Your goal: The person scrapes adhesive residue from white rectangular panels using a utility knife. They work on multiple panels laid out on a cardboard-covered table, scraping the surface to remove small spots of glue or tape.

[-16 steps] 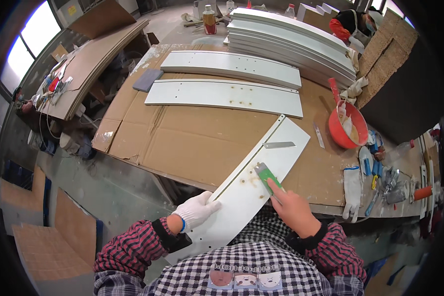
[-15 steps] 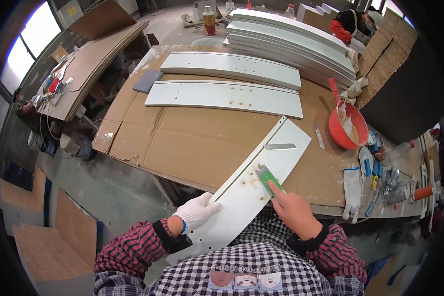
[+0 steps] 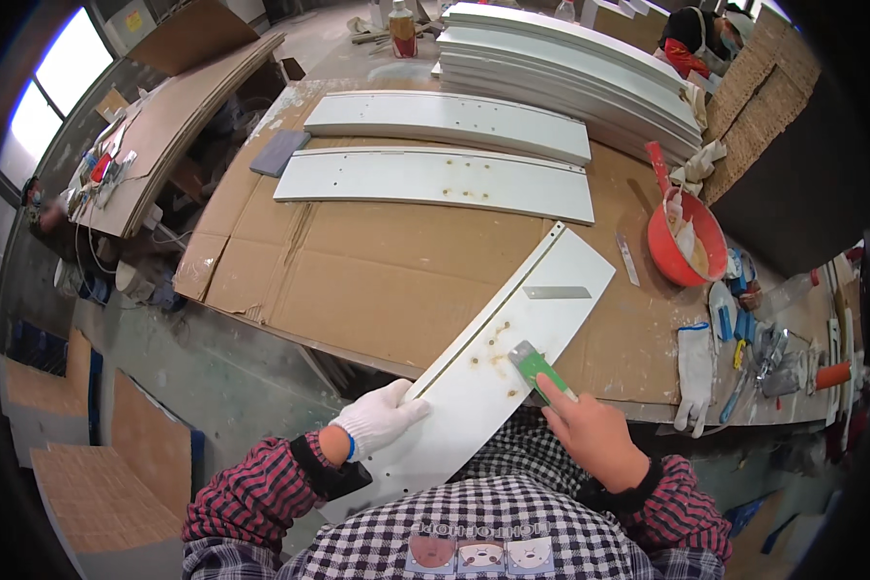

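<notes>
A long white board (image 3: pixel 464 398) with a groove along one edge slants from my body onto the cardboard-covered table. My left hand (image 3: pixel 385 422), in a white knitted glove, is closed on its left edge. In my bare right hand (image 3: pixel 594 432) is a putty knife (image 3: pixel 543 372) with a green handle, its metal blade at the board's surface beside several brownish filled spots. Farther up the same board rests a flat metal blade (image 3: pixel 558 292). Two more white boards lie beyond, the nearer one (image 3: pixel 435 184) with similar spots and the farther one (image 3: pixel 445 118) with small holes.
White boards (image 3: pixel 561 72) are stacked at the back. A red bowl (image 3: pixel 686 253) with pale paste stands at right, near a white glove (image 3: pixel 693 377) and assorted tools. A grey block (image 3: pixel 279 153) lies at left on the cardboard (image 3: pixel 358 280). Another person (image 3: pixel 691 43) is at the far right.
My right hand and the putty knife have shifted slightly right and toward me, away from the upper spots. The left hand keeps its hold on the board. The whole view has tilted a little.
</notes>
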Motion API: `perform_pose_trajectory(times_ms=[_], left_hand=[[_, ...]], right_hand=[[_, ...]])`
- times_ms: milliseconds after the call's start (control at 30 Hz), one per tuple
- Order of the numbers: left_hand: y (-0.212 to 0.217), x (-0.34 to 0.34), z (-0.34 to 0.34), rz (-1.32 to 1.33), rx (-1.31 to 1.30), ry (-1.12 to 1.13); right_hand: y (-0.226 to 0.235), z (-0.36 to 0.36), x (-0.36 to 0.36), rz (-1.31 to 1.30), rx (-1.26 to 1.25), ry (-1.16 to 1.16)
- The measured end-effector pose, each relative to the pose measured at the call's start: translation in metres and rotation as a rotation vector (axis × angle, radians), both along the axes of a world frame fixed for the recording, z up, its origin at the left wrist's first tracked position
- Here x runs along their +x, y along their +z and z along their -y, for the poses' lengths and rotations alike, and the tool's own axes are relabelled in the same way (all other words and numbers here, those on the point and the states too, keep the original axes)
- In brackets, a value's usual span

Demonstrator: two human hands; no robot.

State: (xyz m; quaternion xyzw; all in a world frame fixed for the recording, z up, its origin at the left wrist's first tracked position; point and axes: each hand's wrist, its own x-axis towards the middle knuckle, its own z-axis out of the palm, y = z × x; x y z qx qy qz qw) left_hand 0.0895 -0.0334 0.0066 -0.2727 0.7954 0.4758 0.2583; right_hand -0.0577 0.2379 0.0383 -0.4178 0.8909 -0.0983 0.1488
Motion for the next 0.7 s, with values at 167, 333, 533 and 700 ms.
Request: perform_pose_trajectory(times_ms=[167, 333, 533, 700], left_hand=[[-0.004, -0.003, 0.003, 0.015, 0.024, 0.001], [0.009, -0.015, 0.003, 0.054, -0.074, -0.030], [0.015, -0.020, -0.009, 0.041, -0.075, 0.093], [0.011, -0.020, -0.009, 0.046, -0.089, 0.058]], right_hand=[[-0.010, 0.021, -0.014, 0.019, -0.051, -0.006], [-0.004, 0.022, -0.021, 0.038, -0.051, 0.022], [-0.008, 0.011, -0.025, 0.005, -0.036, 0.043], [-0.002, 0.000, -0.033, 0.012, 0.016, 0.073]])
